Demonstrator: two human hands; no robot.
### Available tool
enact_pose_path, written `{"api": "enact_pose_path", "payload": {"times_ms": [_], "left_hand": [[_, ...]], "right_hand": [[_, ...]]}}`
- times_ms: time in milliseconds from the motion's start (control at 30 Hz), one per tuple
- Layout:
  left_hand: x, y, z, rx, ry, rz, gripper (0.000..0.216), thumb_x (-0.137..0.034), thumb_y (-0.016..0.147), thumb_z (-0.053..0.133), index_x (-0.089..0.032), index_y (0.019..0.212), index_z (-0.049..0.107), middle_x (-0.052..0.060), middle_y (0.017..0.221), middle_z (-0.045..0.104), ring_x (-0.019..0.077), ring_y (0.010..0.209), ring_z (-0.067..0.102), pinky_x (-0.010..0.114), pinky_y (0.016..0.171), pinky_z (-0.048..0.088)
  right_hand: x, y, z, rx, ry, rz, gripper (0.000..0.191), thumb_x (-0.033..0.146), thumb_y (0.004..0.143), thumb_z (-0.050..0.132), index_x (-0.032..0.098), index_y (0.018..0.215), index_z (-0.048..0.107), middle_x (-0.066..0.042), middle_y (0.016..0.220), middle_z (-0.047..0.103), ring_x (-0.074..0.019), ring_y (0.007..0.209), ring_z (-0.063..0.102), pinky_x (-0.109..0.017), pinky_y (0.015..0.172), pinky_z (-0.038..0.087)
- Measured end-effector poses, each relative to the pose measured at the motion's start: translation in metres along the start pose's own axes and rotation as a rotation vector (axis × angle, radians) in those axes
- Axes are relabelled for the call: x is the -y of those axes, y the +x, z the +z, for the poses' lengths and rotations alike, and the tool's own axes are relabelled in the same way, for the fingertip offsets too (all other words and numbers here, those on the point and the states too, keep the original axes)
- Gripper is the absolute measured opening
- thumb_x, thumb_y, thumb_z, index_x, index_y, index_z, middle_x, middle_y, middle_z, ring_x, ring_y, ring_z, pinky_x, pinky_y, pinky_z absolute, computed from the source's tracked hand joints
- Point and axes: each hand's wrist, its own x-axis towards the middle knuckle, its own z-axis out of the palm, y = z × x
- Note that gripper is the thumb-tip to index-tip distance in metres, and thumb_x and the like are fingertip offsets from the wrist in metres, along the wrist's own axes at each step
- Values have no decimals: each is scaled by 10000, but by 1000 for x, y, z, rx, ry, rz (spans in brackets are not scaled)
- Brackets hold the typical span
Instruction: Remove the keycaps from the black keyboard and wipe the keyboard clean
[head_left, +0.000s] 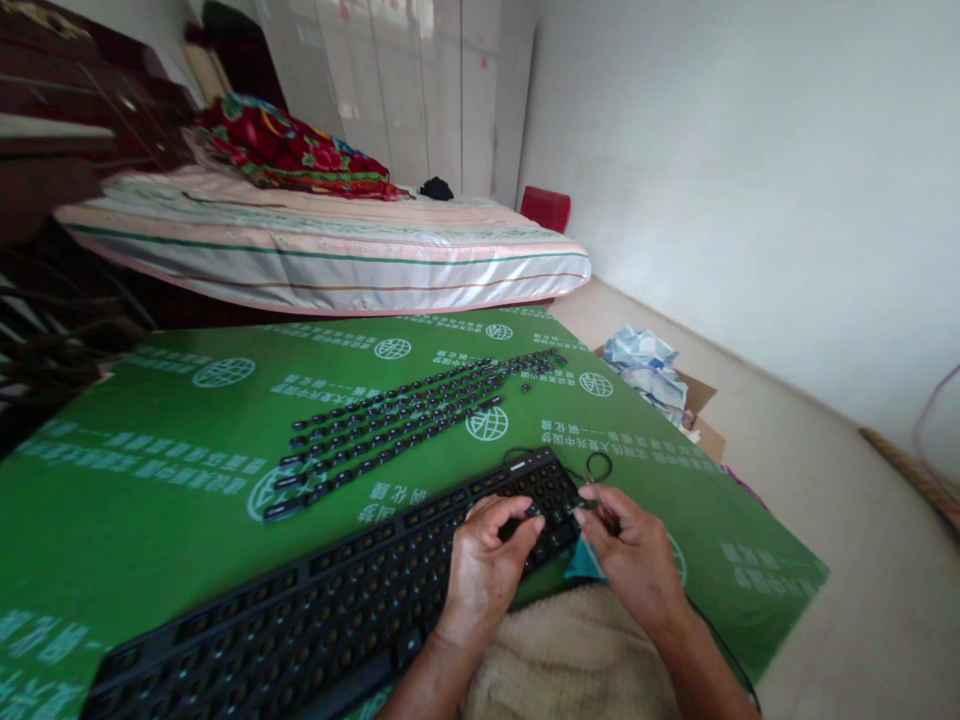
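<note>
A: Item one, and its place?
B: Keyboard (337,582), black, full-length; set slantwise on the green worktop (172,420), both hands over its right end. Most key positions bare, showing rows of small brownish sockets in a black frame.

A: Loose parts?
B: Caps (385,455), black, many; ranged in slanting rows beyond the keyboard, wider ones at the left end, closer grouping at the right. One cap apart, near the rows.

A: Grip, each hand?
B: Left hand (491,560): thumb and forefinger curved toward each other; a small dark piece shows at the tips, whether pinched cannot be told. Right hand (637,560): thumb and forefinger drawn close over the number pad; contents unclear.

A: Obscured or cropped?
B: Keyboard's near left corner, cut by the lower edge; keys beneath the left hand, covered. Blue piece (581,562) by the right hand, partly hidden, nature uncertain.

A: Markings?
B: Keyboard: pale maker's mark (517,466), upper right, too small to read. Worktop: white globe emblems (487,423), inner letters indistinct; lines of Chinese characters, 中国梦 among them. Cap legends: illegible.
</note>
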Motion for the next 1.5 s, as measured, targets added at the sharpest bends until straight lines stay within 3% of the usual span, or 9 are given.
{"api": "enact_pose_path", "payload": {"times_ms": [167,467,833,1033,1267,1367,1500], "left_hand": [[-2,1,-1,8,-63,-31,118,-260,685,682,-193,773,722,29,738,707,179,697,658,285,684,524],[-5,4,-4,5,-131,-67,106,-232,654,692,-187,742,730,25,711,716,185,686,664,287,682,539],[-9,4,-7,34,-171,-126,119,-232,661,689,-191,758,746,40,768,734,205,753,673,313,751,542],[-7,4,-8,33,-180,-137,133,-244,669,684,-206,774,756,37,766,742,209,759,673,327,772,538],[-10,6,-9,45,-120,-106,110,-267,698,662,-234,741,757,20,765,753,235,844,666,432,970,424],[-12,5,-9,53,-99,-83,116,-287,705,669,-236,767,754,19,786,756,235,834,673,444,988,409],[-10,4,-7,16,-157,-173,196,-318,696,679,-193,835,739,45,794,754,217,772,688,360,836,518]], "right_hand": [[11,1,9,187,25,-80,253,187,742,561,203,973,660,8,719,681,-130,604,615,-216,580,499],[17,3,21,264,-94,-245,256,166,810,491,217,999,656,-42,901,714,-162,794,668,-252,739,502],[16,2,26,189,-226,-307,214,151,786,517,212,932,661,-38,843,717,-160,742,669,-221,675,480],[17,-7,36,49,-312,-345,207,151,808,473,193,893,657,-64,797,714,-172,706,667,-233,644,473],[23,-15,43,-26,-318,-334,229,152,821,430,184,834,656,-72,764,709,-177,657,662,-247,596,470],[21,-11,35,-29,-282,-305,224,185,829,440,186,862,662,-62,762,710,-170,661,658,-241,602,469],[7,4,5,-104,-256,-163,213,278,820,487,199,902,667,-37,754,711,-159,634,637,-245,618,473]]}}
